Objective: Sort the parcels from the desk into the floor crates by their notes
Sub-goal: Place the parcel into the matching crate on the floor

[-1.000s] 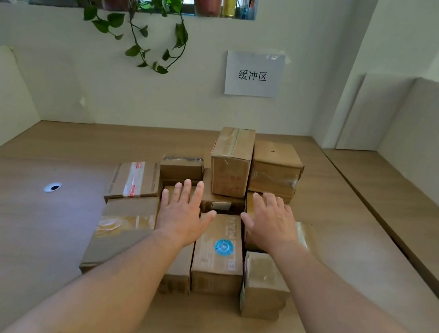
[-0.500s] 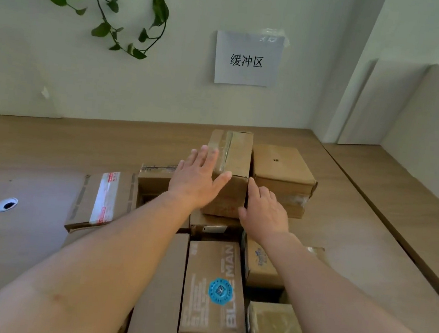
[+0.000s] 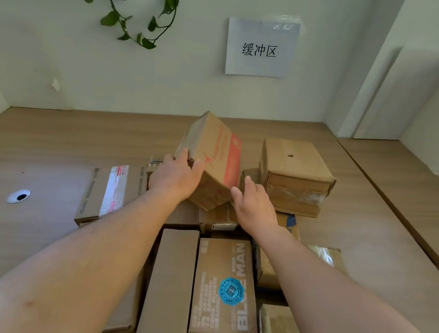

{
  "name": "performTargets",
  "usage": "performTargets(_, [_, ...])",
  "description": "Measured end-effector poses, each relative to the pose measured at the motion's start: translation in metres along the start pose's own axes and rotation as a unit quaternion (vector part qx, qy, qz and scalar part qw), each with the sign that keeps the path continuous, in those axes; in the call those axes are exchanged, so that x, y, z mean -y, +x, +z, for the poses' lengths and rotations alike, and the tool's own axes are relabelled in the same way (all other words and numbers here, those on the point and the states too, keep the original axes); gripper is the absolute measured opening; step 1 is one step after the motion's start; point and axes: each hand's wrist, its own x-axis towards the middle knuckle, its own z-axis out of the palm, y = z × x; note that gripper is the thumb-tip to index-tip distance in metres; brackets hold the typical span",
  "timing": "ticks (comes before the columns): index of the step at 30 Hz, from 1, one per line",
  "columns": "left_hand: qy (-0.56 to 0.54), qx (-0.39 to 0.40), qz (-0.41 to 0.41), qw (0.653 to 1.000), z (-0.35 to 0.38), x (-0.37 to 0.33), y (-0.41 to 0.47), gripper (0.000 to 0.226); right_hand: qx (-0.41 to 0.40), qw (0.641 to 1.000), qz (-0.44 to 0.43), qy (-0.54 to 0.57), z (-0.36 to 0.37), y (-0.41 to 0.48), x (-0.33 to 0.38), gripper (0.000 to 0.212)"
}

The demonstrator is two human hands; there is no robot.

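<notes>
A pile of brown cardboard parcels covers the middle of the wooden desk (image 3: pixel 52 136). My left hand (image 3: pixel 175 176) grips the near left corner of a tall parcel with red print (image 3: pixel 215 160), which is tilted up off the pile. My right hand (image 3: pixel 254 207) is just right of that parcel's lower edge, fingers straight, touching or nearly touching it. Close to me lie a parcel with a blue round sticker (image 3: pixel 226 287) and a plain long parcel (image 3: pixel 170 284). No notes on the parcels are legible.
A squat parcel stack (image 3: pixel 294 175) stands right of the tilted one. A flat parcel with white tape (image 3: pixel 113 189) lies to the left. A cable hole (image 3: pixel 19 196) is in the desk at left. A paper sign (image 3: pixel 260 49) and hanging plant (image 3: pixel 138 6) are on the back wall.
Both hands reached forward from the near parcels to the tall one at the back. My left hand took hold of it and tipped it up, showing its red-printed face.
</notes>
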Motion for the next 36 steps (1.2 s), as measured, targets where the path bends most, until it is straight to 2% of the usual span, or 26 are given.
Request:
performTargets(4, [-0.065, -0.025, -0.025, 0.997, -0.008, 0.013, 0.008, 0.04, 0.024, 0.992, 0.061, 0.104, 0.005, 0.012, 0.012, 0.061])
performTargets(9, [-0.054, 0.006, -0.033, 0.998, -0.008, 0.026, 0.011, 0.062, 0.04, 0.968, 0.095, 0.229, 0.012, 0.022, 0.026, 0.041])
performTargets(12, [-0.125, 0.033, -0.047, 0.99, -0.01, 0.038, 0.008, 0.045, 0.065, 0.961, 0.084, 0.254, 0.007, 0.019, 0.032, 0.042])
performTargets(14, [-0.2, 0.035, -0.064, 0.977, -0.012, 0.045, 0.001, 0.038, 0.073, 0.958, 0.076, 0.267, 0.0, 0.013, 0.037, 0.051])
performTargets(17, [-0.269, 0.039, -0.087, 0.959, -0.017, 0.049, -0.02, 0.043, 0.084, 0.958, 0.06, 0.266, -0.01, -0.001, 0.043, 0.059])
performTargets(24, [-0.281, 0.061, -0.07, 0.955, -0.038, 0.069, -0.089, 0.071, 0.112, 0.97, 0.022, 0.214, -0.024, -0.056, 0.059, 0.094])
performTargets(27, [-0.304, 0.056, -0.08, 0.948, -0.045, 0.079, -0.124, 0.073, 0.136, 0.967, 0.012, 0.217, -0.025, -0.087, 0.066, 0.091])
performTargets(32, [-0.354, 0.022, -0.109, 0.928, -0.056, 0.089, -0.18, 0.045, 0.172, 0.958, 0.009, 0.228, -0.024, -0.132, 0.071, 0.072])
performTargets(34, [-0.369, -0.004, -0.121, 0.922, -0.062, 0.089, -0.202, 0.057, 0.185, 0.953, 0.009, 0.24, -0.023, -0.146, 0.076, 0.074])
performTargets(36, [-0.385, -0.017, -0.132, 0.913, -0.07, 0.089, -0.222, 0.072, 0.189, 0.95, 0.008, 0.248, -0.021, -0.158, 0.085, 0.089])
